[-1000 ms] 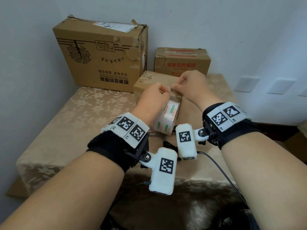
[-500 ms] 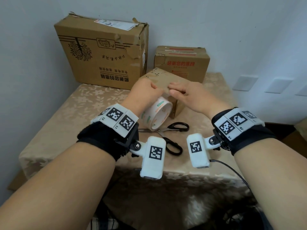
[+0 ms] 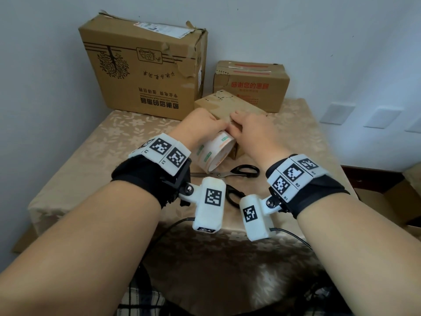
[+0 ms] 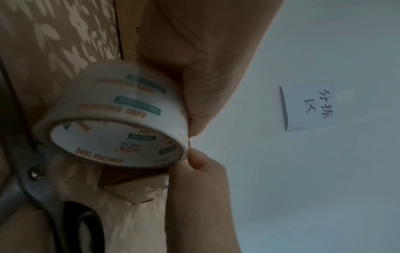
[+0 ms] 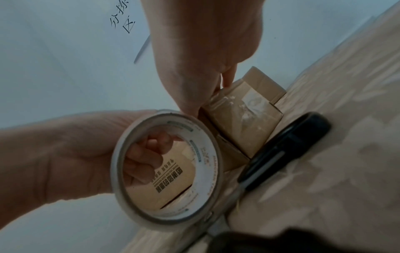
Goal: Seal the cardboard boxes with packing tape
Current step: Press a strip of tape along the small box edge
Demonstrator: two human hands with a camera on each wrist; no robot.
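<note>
left hand (image 3: 200, 126) grips the tape roll (image 3: 213, 151), now dropped from the lid to the near face of the small box (image 3: 230, 106) at 12 o'clock; right hand (image 3: 250, 131) fingers curled, probably pinching the tape end, so pulling can start

The three boxes are made of brown corrugated cardboard — the large box (image 3: 145, 71) matt, creased and torn at its edges, the small box (image 3: 230, 106) patched with glossy clear film. The tape roll (image 3: 213, 151) is seen as smooth, shiny plastic film on a printed paper core. The surface (image 3: 95, 156) is covered in beige woven cloth with a faint sheen, and the scissors (image 3: 230, 174) show bright metal blades with glossy black plastic handles.
</note>
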